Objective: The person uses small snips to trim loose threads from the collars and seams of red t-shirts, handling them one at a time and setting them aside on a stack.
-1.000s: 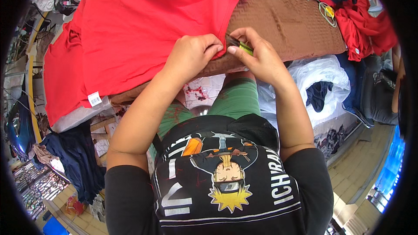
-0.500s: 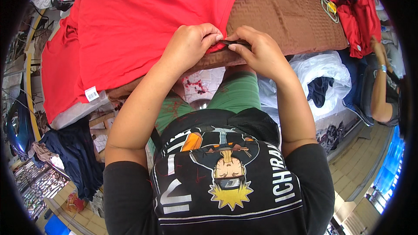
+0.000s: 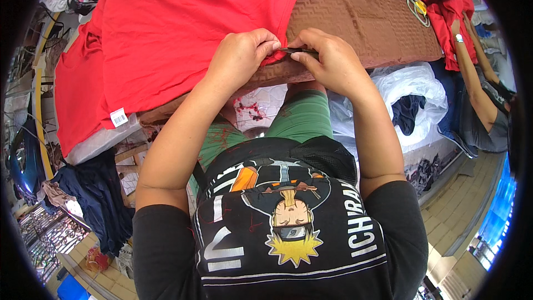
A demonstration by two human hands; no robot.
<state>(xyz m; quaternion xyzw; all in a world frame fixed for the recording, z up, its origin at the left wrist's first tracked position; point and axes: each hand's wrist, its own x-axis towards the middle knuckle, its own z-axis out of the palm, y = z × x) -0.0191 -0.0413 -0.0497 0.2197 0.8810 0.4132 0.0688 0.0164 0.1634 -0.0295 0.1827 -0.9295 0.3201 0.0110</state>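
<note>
You bend over a worktop (image 3: 361, 16) covered in brown patterned cloth, both hands meeting at the edge of a red garment (image 3: 166, 39) spread across its left and middle. Your left hand (image 3: 247, 53) is pinched on the garment's near right corner, thumb and fingertips together on the fabric. Your right hand (image 3: 330, 55), just beside it, is clamped on a dark, slim tool (image 3: 290, 50), which points left toward the pinched edge; whether its tip touches the cloth cannot be told. A white tag (image 3: 119, 117) shows at the garment's lower left edge. Toward the worktop's far right lies a looped pale cord (image 3: 417, 8) with a yellow piece, near more red cloth (image 3: 438, 39). There, at the right, a co-worker's forearm (image 3: 474, 78) reaches up to that cloth. Below, a translucent plastic bag (image 3: 433, 86) surrounds dark fabric (image 3: 409, 114), while a navy garment (image 3: 94, 200) hangs at the lower left. You wear green shorts (image 3: 302, 114) and a printed black T-shirt (image 3: 333, 211).
</note>
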